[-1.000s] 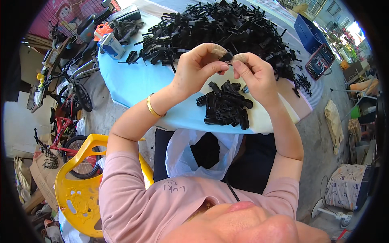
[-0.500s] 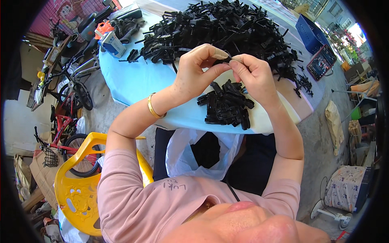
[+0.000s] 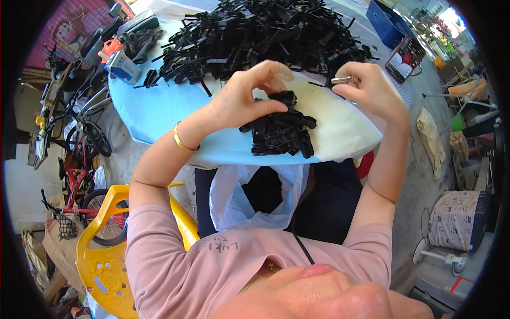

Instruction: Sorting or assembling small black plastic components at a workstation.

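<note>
Over the small black pile [image 3: 281, 133] on the table [image 3: 159, 106], a light, stiff plastic clip [image 3: 281, 98] is pinched endwise by the left hand [image 3: 244, 98], while a slippery-looking metal pin [image 3: 341, 80] is gripped in the closed right hand [image 3: 372, 90].

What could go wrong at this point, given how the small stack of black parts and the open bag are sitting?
The small stack of black parts lies close to the table edge; a nudge from the left hand, which holds one black piece, could tip pieces off, perhaps missing the white plastic bag. The right hand pinches a small metal piece by its fingertips, so it might slip into the big pile.
</note>
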Motion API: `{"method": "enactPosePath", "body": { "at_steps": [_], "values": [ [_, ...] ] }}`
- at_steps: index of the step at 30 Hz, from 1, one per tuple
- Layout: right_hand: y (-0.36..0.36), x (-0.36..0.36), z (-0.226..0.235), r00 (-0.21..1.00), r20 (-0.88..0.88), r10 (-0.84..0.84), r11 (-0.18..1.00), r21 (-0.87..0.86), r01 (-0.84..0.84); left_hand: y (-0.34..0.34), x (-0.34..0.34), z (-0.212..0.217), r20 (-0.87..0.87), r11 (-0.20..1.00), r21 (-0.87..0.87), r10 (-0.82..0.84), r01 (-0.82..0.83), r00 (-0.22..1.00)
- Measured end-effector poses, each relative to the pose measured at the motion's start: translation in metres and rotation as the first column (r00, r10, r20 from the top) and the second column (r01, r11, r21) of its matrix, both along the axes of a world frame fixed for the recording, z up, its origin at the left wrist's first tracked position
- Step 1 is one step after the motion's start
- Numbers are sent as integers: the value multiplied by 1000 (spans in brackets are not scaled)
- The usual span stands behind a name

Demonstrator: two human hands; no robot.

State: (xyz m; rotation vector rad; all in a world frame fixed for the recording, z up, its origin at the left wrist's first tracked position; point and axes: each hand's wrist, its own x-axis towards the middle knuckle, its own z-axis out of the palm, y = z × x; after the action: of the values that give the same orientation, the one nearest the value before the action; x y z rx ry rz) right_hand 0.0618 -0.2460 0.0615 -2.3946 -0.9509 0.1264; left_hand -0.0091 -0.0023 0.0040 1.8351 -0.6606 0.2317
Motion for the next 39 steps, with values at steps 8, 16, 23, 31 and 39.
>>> {"method": "enactPosePath", "body": {
  "at_steps": [8, 16, 23, 31, 39],
  "values": [
    [-8, 20, -47, 958, 286, -15, 949, -298, 103, -1, -3, 8, -19, 945, 268, -192, 190, 981],
    [4, 2, -16, 976, -172, 134, 952, 296, -79, 2, -1, 8, -12, 953, 177, -247, 246, 969],
    [48, -16, -39, 980, 58, 189, 824, 533, -190, 7, 10, -7, -258, 959, -282, -40, -36, 965],
    [72, -23, -56, 898, 402, 180, 814, 450, -366, 12, 12, 3, -260, 728, -660, -455, 187, 852],
    [66, -25, -43, 975, -118, 190, 742, 667, -65, 6, 8, 6, -234, 867, -497, -109, -23, 966]
  ]
}}
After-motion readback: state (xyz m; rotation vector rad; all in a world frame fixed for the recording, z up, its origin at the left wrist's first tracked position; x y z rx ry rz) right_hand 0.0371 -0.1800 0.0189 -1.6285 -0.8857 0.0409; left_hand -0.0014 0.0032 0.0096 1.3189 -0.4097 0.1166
